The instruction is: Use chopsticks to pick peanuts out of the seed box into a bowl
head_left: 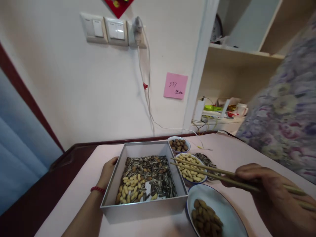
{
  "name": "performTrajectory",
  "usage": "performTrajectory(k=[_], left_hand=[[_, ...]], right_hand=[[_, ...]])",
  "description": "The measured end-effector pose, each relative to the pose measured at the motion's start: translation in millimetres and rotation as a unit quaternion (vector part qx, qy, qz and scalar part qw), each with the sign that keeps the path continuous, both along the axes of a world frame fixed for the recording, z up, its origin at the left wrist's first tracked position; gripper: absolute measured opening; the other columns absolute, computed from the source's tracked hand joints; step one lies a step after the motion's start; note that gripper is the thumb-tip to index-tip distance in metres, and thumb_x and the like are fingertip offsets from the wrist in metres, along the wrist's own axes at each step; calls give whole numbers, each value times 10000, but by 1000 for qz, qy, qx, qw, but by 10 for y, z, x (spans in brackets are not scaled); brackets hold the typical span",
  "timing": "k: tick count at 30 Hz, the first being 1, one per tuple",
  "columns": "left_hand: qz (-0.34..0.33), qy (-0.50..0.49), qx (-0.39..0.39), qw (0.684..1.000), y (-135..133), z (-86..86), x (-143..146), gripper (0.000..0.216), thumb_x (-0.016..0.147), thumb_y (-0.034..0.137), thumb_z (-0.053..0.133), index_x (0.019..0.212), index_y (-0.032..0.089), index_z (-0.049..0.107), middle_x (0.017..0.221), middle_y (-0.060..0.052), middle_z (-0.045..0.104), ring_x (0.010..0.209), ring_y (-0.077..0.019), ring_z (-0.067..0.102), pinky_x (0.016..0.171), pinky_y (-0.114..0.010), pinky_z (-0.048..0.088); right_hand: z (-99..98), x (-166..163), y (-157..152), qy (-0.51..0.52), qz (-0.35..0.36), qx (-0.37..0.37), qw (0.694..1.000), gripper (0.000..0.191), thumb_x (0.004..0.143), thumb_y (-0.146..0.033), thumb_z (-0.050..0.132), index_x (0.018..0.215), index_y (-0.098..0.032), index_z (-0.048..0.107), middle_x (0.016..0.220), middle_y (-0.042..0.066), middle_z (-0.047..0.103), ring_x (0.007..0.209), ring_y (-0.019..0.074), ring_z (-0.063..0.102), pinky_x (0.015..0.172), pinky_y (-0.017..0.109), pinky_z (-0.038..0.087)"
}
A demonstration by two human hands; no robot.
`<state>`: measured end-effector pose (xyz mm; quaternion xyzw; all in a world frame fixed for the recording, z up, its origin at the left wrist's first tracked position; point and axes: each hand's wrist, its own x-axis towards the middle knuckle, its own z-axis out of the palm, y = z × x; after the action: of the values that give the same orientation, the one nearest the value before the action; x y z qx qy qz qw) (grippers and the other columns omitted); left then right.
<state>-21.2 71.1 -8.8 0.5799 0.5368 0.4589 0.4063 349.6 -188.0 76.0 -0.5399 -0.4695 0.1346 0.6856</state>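
A grey cardboard box (138,204) sits on the pink table and holds mixed sunflower seeds, peanuts and a few brown nuts. My left hand (107,171), with a red bracelet at the wrist, rests against the box's left wall; its fingers are hidden behind the box. My right hand (271,194) grips a pair of wooden chopsticks (209,171). Their tips hover over the box's right edge and a small bowl of peanuts (191,169).
A plate of almonds (214,214) lies at the front right. A bowl of hazelnuts (179,144) and a dish of sunflower seeds (206,160) stand behind. A person in a floral garment (286,108) stands at right. A white cable (148,95) hangs down the wall.
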Motion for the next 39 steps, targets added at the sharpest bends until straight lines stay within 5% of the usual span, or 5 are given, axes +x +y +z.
performTrajectory(k=[5, 11, 20, 29, 39], left_hand=[[-10, -67, -18, 998, -56, -9, 55, 326, 561, 370, 729, 783, 132, 724, 635, -27, 708, 620, -228, 638, 591, -297, 505], [8, -96, -27, 995, -50, -76, 83, 364, 583, 401, 730, 815, 120, 738, 654, -28, 717, 627, -217, 643, 607, -290, 496], [16, -121, -39, 992, -34, -133, 103, 377, 615, 368, 719, 879, 100, 750, 670, -38, 726, 647, -221, 646, 621, -296, 495], [16, -124, -38, 991, -24, -174, 97, 353, 653, 352, 692, 898, 106, 757, 711, -45, 738, 699, -228, 660, 658, -300, 501], [16, -123, -37, 992, -33, -127, 94, 375, 590, 354, 738, 862, 98, 759, 686, -47, 734, 669, -227, 647, 634, -300, 495]], right_hand=[[100, -410, 376, -148, 78, -93, 982, 334, 912, -505, 506, 844, -255, 716, 927, 57, 693, 863, 197, 663, 736, 268, 570], [40, -734, 698, -197, 200, -164, 946, 366, 957, -473, 439, 813, -230, 672, 778, 26, 659, 731, 162, 605, 643, 267, 489], [21, -753, 794, -207, 198, -183, 940, 346, 954, -475, 449, 832, -233, 665, 775, 18, 652, 720, 163, 611, 647, 267, 488], [92, -854, 846, -225, 220, -128, 941, 306, 950, -442, 469, 894, -244, 696, 913, 52, 681, 867, 195, 625, 728, 295, 514], [64, -906, 884, -249, 238, -132, 929, 323, 970, -426, 439, 831, -229, 655, 817, 21, 643, 799, 166, 599, 698, 292, 463]])
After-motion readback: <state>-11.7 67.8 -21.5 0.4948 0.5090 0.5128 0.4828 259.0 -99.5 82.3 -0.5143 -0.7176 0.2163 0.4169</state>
